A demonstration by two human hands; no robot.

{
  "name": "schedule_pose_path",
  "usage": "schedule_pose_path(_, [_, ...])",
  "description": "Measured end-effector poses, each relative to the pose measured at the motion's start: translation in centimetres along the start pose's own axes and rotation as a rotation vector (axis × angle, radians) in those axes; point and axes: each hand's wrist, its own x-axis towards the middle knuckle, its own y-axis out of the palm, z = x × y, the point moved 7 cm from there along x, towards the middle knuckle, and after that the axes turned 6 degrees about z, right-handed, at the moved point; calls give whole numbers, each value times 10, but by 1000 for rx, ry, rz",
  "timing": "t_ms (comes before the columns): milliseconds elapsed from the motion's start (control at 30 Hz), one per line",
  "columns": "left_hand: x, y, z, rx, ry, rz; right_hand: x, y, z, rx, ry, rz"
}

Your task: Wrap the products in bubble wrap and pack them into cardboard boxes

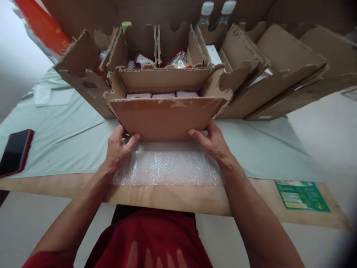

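An open-topped cardboard box (pixel 167 120) stands at the centre, in front of a row of similar boxes. My left hand (pixel 119 146) grips its lower left corner, thumb on the front face and fingers around the side, partly hidden. At the lower right corner my right hand (pixel 213 142) holds it the same way. Inside, the tops of three small purple-edged cartons (pixel 163 95) show. A sheet of bubble wrap (pixel 170 168) lies in front of the box, between my forearms, reaching over the table's wooden edge.
Behind are several cardboard bins (pixel 290 48), some holding packets (pixel 178 59). Two clear bottles (pixel 205 15) with white caps rise at the back. A phone (pixel 16 152) lies at left, folded bubble wrap (pixel 52 96) beyond it, and a green printed packet (pixel 302 196) at right.
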Motion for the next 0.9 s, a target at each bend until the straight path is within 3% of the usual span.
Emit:
schedule_pose_path(133, [-33, -24, -24, 112, 33, -4, -39, -12, 17, -227, 39, -73])
schedule_pose_path(200, [-58, -19, -41, 161, 115, 86, -64, -6, 36, -372, -3, -142])
schedule_pose_path(267, [-80, 4, -53, 221, 253, 271, -82, 28, 56, -461, -116, -47])
schedule_pose_path(333, [-97, 31, -52, 306, 350, 434, -93, 80, 68, -533, -231, 179])
schedule_pose_path(400, [-104, 49, -38, 444, 378, 507, -98, 123, 68, -638, -278, 338])
schedule_pose_path(467, [-106, 54, -19, 610, 385, 521, -100, 143, 59, -741, -286, 385])
schedule_pose_path(567, [-108, 44, 1, 784, 420, 516, -108, 127, 38, -857, -248, 344])
schedule_pose_path(767, [-113, 23, 10, 857, 394, 480, -143, 35, -13, -1040, -27, 169])
schedule_pose_path(900, [-113, 25, 11, 819, 397, 462, -159, 0, -29, -1085, 24, 91])
